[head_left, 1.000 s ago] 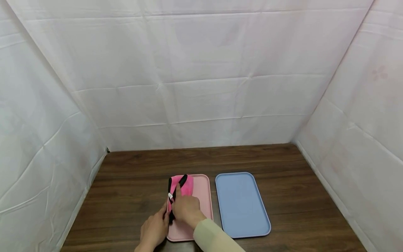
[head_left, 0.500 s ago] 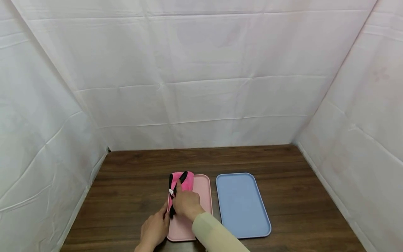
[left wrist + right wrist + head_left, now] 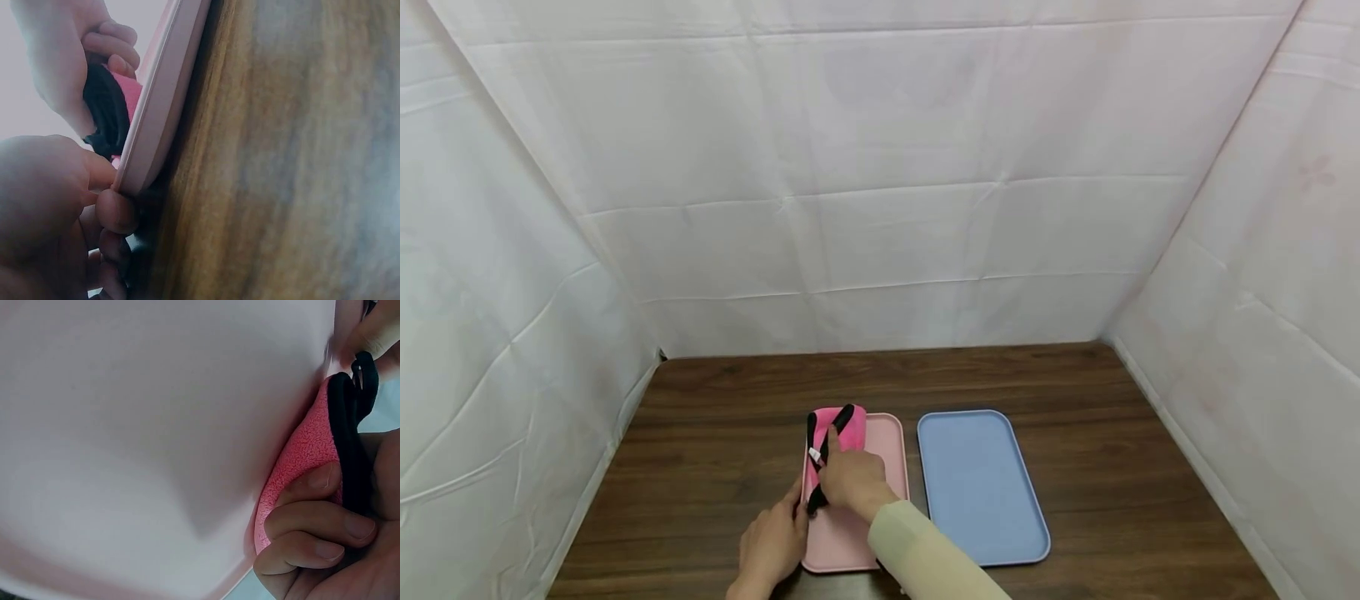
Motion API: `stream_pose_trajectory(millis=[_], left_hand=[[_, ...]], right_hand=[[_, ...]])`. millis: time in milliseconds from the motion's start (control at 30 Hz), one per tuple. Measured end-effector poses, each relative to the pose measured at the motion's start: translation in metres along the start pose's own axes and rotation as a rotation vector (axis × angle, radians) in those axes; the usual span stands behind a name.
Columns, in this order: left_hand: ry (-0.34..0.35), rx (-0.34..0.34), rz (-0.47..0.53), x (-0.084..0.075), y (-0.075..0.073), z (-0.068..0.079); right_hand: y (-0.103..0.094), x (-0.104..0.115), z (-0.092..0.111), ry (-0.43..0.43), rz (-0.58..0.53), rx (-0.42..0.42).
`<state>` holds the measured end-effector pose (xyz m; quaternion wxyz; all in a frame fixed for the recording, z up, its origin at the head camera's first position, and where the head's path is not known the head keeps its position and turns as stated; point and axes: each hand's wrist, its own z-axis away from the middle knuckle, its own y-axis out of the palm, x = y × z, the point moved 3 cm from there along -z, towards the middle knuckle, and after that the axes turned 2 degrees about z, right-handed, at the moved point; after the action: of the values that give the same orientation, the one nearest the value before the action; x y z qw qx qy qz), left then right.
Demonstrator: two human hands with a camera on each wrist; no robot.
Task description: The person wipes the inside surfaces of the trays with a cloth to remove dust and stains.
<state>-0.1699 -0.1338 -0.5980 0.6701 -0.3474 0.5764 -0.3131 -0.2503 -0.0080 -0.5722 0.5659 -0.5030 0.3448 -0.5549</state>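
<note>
A pink tray [image 3: 886, 442] lies on the table in the head view. On its left side is a folded pink terry cloth [image 3: 854, 432] with black edging, a small white tag and a black loop [image 3: 367, 381]. My right hand [image 3: 853, 482] holds the cloth, index finger stretched along it and the other fingers curled over its edge in the right wrist view. My left hand [image 3: 772, 537] grips the tray's left rim [image 3: 147, 125] between thumb and fingers, as the left wrist view shows. Part of the cloth is hidden under my right hand.
A light blue tray [image 3: 981, 487] lies on the dark wooden table [image 3: 730, 417], just right of the pink one. White fabric walls [image 3: 880, 250] stand behind and at both sides. My right sleeve crosses the near right corner of the pink tray.
My right hand and the cloth have slid a little away from me along the tray's left side. My left hand keeps its place at the rim.
</note>
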Motion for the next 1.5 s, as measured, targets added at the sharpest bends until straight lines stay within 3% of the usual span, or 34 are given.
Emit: stream_pose_trajectory(millis=[233,767,1500], left_hand=[[-0.005,-0.029,-0.008,0.000,-0.002,0.000],[-0.030,-0.018,-0.013,-0.001,0.000,-0.001],[-0.024,-0.024,-0.002,-0.006,0.000,0.001]], right_hand=[[-0.002,-0.009,0.001,0.000,-0.029,-0.022],[-0.005,-0.030,0.003,-0.026,-0.069,-0.050],[-0.012,-0.064,0.012,-0.014,-0.075,-0.021]])
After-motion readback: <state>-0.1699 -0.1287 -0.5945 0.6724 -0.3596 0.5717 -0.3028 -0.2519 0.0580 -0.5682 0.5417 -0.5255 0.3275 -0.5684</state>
